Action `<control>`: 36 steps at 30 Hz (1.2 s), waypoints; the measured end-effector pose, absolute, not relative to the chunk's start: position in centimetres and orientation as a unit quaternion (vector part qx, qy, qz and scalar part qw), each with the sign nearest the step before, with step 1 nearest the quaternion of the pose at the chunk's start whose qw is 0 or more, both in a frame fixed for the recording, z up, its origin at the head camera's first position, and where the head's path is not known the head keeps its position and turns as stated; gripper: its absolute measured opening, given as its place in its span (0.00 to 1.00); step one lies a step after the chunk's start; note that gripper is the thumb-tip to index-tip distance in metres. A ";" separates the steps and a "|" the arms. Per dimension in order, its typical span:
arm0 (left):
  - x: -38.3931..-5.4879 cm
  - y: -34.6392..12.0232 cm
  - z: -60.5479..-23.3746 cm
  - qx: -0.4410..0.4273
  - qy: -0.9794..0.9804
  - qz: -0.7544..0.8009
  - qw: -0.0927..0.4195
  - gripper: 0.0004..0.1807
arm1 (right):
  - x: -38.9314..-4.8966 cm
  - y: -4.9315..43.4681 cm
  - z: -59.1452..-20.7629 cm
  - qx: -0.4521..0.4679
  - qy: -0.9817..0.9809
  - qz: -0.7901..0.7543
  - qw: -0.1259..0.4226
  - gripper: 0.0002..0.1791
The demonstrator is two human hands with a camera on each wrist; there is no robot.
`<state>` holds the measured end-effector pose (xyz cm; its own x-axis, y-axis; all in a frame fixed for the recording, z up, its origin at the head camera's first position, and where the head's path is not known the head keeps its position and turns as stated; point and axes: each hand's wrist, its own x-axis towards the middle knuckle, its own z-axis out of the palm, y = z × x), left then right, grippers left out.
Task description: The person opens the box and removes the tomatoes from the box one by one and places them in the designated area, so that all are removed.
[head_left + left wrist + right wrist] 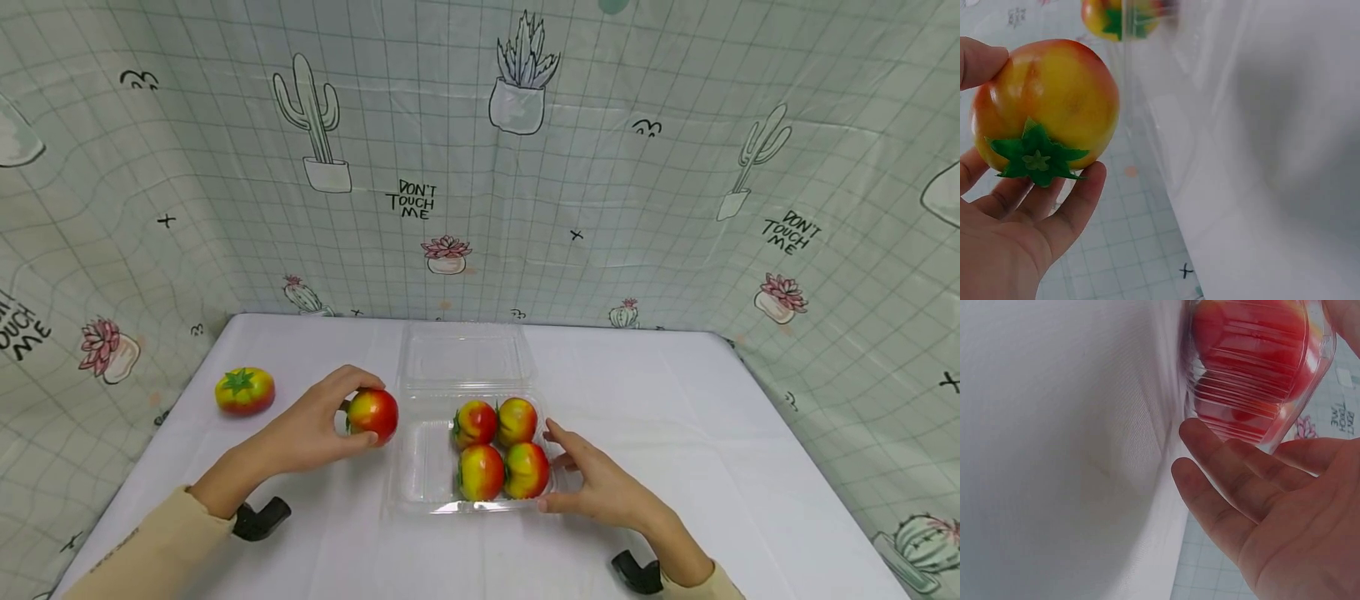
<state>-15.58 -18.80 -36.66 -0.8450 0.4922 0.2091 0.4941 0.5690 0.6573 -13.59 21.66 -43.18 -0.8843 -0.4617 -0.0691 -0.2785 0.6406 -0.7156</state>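
My left hand (321, 423) grips a red-and-yellow tomato (372, 416) between thumb and fingers, just left of a clear plastic clamshell box (423, 467). The left wrist view shows the green star-shaped leaves of this tomato (1054, 100) turned toward the palm. Several similar tomatoes (481, 472) sit in the right part of the box, whose lid (465, 354) lies folded back. Beside the box's right wall is my right hand (600, 487), fingers spread and nearly straight, with the thumb by the front corner. Up close, the right fingers (1229, 469) lie along the ribbed wall.
Another tomato (245, 391), yellow-green on top, stands on the white tablecloth (337, 550) at the far left. Behind the table hangs a grid-patterned curtain (630, 183) with cactus drawings. Black straps or mounts (261, 518) show at both wrists.
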 end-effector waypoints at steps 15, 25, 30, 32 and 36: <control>-17.6 -21.6 -38.2 -0.245 -0.914 -0.322 0.015 0.26 | -13.5 21.6 -43.1 -0.200 0.896 -0.375 0.127 0.56; -19.2 -23.3 -38.4 -0.223 -0.922 -0.315 0.029 0.26 | -13.6 21.6 -43.2 -0.201 0.897 -0.373 0.127 0.56; -19.9 -24.0 -38.2 -0.206 -0.928 -0.309 0.027 0.27 | -13.6 21.6 -43.2 -0.199 0.896 -0.375 0.127 0.56; -20.2 -24.1 -38.1 -0.201 -0.931 -0.305 0.019 0.29 | -13.6 21.6 -43.2 -0.200 0.896 -0.376 0.126 0.56; -20.6 -24.5 -38.0 -0.196 -0.936 -0.294 0.011 0.29 | -13.6 21.6 -43.2 -0.199 0.897 -0.375 0.126 0.56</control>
